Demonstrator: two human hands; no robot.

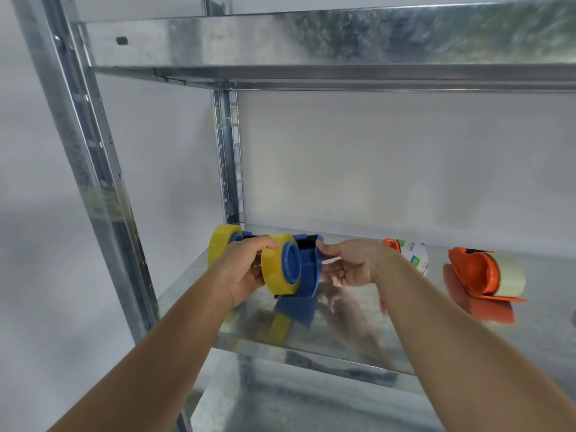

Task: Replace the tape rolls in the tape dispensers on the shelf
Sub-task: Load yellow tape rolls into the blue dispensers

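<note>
A blue tape dispenser (307,269) stands on the metal shelf (358,335) with a yellow tape roll (274,269) on its blue hub. My left hand (243,269) grips that yellow roll from the left. My right hand (349,263) pinches the dispenser's blade end from the right. Behind my left hand stands a second blue dispenser with a yellow roll (219,241), mostly hidden. To the right stands an orange dispenser (473,275) carrying a pale clear roll (511,272). Another orange dispenser with a white labelled roll (414,254) shows behind my right wrist.
The shelf is galvanised steel with uprights at the left front (93,182) and at the back (229,157). An upper shelf (311,45) hangs overhead. A white wall closes the back. A lower shelf level shows beneath.
</note>
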